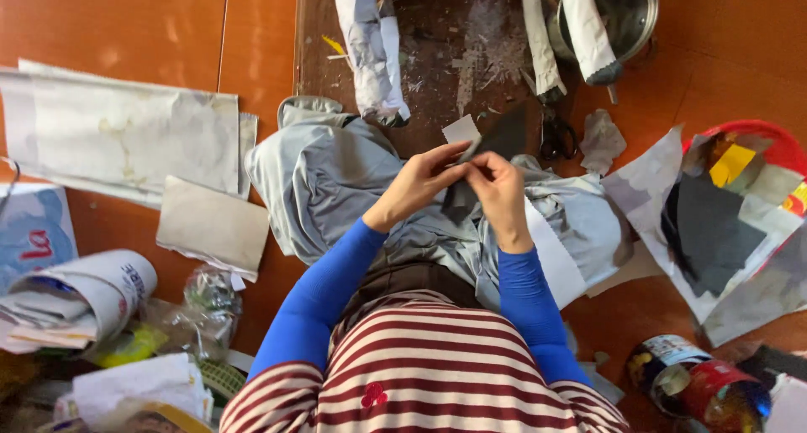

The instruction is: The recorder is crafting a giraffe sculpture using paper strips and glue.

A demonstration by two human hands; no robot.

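Floor: orange, littered with paper scraps.
Hands: left hand (418, 183) and right hand (498, 191) together, pinching a dark sheet (486, 160).
Risk: sheet may tear if pulled apart.

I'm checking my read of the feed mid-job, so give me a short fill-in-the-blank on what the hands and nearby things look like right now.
1. The left hand and right hand both pinch a dark sheet over the person's ____.
2. Both forearms wear ____ sleeves.
3. The scissors lie on the floor just beyond the ____ hand.
4. The metal pot stands at the top ____ of the view.

Missing words: lap; blue; right; right
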